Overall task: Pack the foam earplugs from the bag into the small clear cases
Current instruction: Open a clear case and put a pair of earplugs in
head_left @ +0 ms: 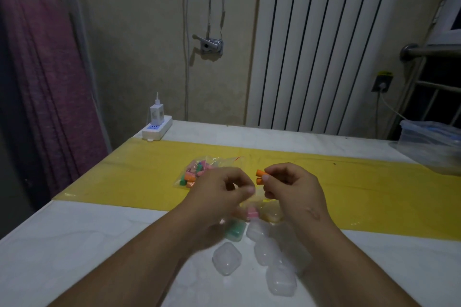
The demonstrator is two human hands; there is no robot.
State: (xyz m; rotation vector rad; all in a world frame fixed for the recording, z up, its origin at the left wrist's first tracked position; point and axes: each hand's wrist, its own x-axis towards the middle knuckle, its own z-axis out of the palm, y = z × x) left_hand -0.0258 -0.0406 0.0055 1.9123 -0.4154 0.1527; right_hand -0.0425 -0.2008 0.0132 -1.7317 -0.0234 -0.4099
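Desk [87, 244]: white, crossed by a yellow band [119, 182]; every place below is given from the band.
Empty cases [227, 258]: four small clear cases on the white desk, on the near side of the band. They lie close together and nothing shows inside them.
Green case [234, 230]: just short of the band's near edge, with green earplugs inside. It lies partly under the left forearm.
Pink case [252, 214]: at the band's near edge, below the gap between the hands. Something pink shows inside, blurred.
Fifth clear case [272, 214]: on the band's near edge, just right of the pink case. It looks yellow, and I cannot tell whether that is its contents or the band showing through.
Left hand [219, 194]: above the near half of the band, fingers curled and thumb tip near the forefinger. It is blurred, so I cannot tell whether it holds anything.
Right hand [289, 187]: above the band, beside the left hand and not touching it. Thumb and forefinger pinch two orange earplugs [260, 176].
Bag [197, 173]: lies flat mid-band, beyond the left hand, with pink, green and orange earplugs inside.
Box [431, 142]: clear plastic, at the band's far right end.
Socket bar [157, 129]: beyond the band's far left corner, with a white charger [156, 113] plugged in.
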